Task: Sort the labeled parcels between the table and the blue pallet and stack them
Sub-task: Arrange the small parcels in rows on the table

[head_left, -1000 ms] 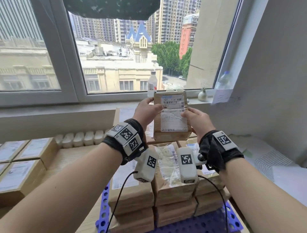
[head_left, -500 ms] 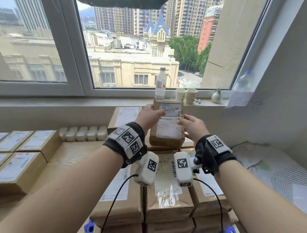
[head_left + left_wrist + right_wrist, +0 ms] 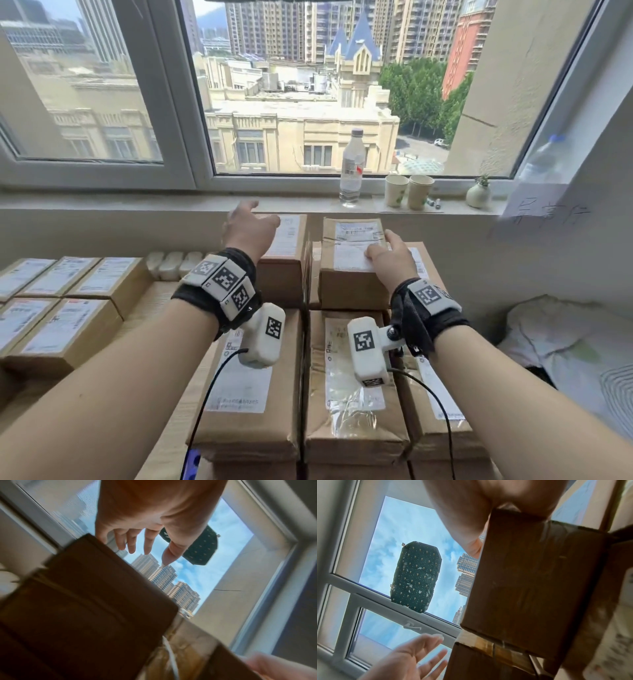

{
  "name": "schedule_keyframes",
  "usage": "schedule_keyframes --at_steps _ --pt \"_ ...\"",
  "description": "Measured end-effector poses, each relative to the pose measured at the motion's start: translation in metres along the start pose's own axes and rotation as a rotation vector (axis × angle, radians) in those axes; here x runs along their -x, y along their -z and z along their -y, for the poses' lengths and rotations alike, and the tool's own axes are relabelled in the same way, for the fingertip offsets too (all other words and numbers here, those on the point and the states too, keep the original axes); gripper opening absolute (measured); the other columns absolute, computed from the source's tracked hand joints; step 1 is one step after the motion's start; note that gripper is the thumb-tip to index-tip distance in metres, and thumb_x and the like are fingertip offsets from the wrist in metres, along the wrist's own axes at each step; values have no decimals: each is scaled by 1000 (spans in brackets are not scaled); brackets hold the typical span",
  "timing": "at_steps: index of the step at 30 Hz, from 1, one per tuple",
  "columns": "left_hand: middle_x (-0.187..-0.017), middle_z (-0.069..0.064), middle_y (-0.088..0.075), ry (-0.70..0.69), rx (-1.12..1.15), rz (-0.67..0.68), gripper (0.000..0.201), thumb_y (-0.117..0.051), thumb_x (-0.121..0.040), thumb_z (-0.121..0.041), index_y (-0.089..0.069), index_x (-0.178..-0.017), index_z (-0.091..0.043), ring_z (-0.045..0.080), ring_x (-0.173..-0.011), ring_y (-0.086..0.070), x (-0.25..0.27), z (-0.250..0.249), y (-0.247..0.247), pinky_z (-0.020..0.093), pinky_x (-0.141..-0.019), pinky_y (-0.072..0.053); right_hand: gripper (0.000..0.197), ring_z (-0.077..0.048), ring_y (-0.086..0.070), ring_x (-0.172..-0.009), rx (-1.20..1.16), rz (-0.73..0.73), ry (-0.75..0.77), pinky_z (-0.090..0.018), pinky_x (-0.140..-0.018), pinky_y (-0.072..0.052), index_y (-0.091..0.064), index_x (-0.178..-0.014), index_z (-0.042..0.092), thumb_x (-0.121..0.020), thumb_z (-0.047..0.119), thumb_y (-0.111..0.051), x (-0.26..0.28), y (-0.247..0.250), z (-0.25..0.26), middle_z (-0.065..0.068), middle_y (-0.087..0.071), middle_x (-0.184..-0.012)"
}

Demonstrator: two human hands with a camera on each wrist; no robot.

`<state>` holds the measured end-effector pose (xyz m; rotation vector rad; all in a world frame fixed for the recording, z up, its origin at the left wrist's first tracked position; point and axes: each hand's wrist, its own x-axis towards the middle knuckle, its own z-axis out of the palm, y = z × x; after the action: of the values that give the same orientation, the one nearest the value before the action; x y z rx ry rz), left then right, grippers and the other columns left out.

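A brown labelled parcel point(image 3: 352, 270) sits on top of the right rear stack of parcels on the blue pallet point(image 3: 191, 459). My right hand point(image 3: 385, 253) holds it at its right edge, thumb on the white label. In the right wrist view my palm sits on the parcel's point(image 3: 539, 574) upper corner. My left hand point(image 3: 248, 226) hovers free above the neighbouring rear parcel point(image 3: 284, 267), fingers spread and holding nothing, as the left wrist view point(image 3: 135, 545) also shows. More labelled parcels point(image 3: 246, 394) fill the pallet's front row.
On the wooden table point(image 3: 150, 305) to the left lie several flat labelled parcels point(image 3: 65, 325) and white foam pieces point(image 3: 171, 263). The windowsill holds a water bottle point(image 3: 352, 168), two paper cups point(image 3: 409, 190) and a small vase point(image 3: 478, 193). White bedding point(image 3: 565, 342) lies at right.
The parcel, held up in both hands before the window, has come down onto the right rear stack. My left hand has let go and moved up and left.
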<state>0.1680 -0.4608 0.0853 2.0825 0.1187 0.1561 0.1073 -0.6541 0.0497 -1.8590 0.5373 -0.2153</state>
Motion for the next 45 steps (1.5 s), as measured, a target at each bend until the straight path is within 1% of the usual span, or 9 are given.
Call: schedule_keyframes --at_steps 5,10,13,22,27,31,35,39,45 --pt "-147 11 -40 142 -43 124 62 -59 -90 -26 -36 -145 -6 29 -133 -40 -8 14 10 37 -106 -34 59 -21 -50 -122 23 17 -10 -40 -105 -40 -33 -147 20 -90 22 -49 -3 -7 8 2 -49 -139" --pt "-131 9 -53 120 -76 183 39 -59 -89 -19 -52 -126 -10 21 -100 -46 -6 18 6 29 -88 -38 63 -23 -54 -118 55 19 16 -43 -103 -43 -44 -139 22 -76 32 -46 -6 -16 5 1 -56 -134" --pt "-133 9 -52 114 -58 179 46 -58 -90 -16 -48 -133 -5 19 -100 -42 -7 20 7 30 -87 -36 56 -20 -55 -113 40 24 12 -42 -102 -43 -44 -137 20 -82 27 -49 -6 -16 6 5 -57 -129" --pt "-125 6 -54 131 -25 203 45 -58 -87 -12 -51 -131 -8 20 -103 -46 -6 23 14 30 -87 -38 72 -22 -57 -115 18 19 22 -46 -101 -45 -45 -138 24 -67 34 -47 -10 -19 1 1 -58 -131" --pt "-115 3 -53 134 -37 205 41 -58 -87 -13 -53 -128 -10 21 -103 -47 -6 23 17 31 -91 -42 65 -22 -55 -116 22 23 22 -45 -103 -44 -41 -141 21 -77 27 -50 -7 -17 4 1 -56 -133" --pt "-109 5 -51 148 -52 210 13 -57 -88 -14 -54 -100 -18 24 -101 -48 -8 22 20 35 -92 -43 60 -21 -54 -118 -10 18 16 -42 -104 -43 -34 -146 19 -88 18 -50 -8 -13 4 2 -51 -129" --pt "-112 8 -54 160 -60 241 29 -55 -87 -16 -58 -114 -7 29 -107 -51 -9 23 23 42 -100 -44 57 -21 -54 -116 -10 19 32 -42 -104 -43 -34 -147 18 -91 15 -48 -9 -12 5 -2 -51 -132" --pt "-105 9 -53 141 -129 262 34 -52 -87 -16 -60 -117 -2 26 -96 -48 -10 23 22 33 -83 -41 58 -22 -50 -123 3 10 31 -41 -106 -40 -31 -148 20 -93 19 -47 -10 -14 9 -2 -44 -145" --pt "-114 11 -59 130 -152 272 34 -52 -87 -18 -58 -116 -3 26 -98 -51 -9 21 24 31 -79 -39 56 -21 -52 -119 17 1 40 -38 -104 -42 -32 -148 18 -93 17 -46 -11 -16 12 -4 -45 -144"
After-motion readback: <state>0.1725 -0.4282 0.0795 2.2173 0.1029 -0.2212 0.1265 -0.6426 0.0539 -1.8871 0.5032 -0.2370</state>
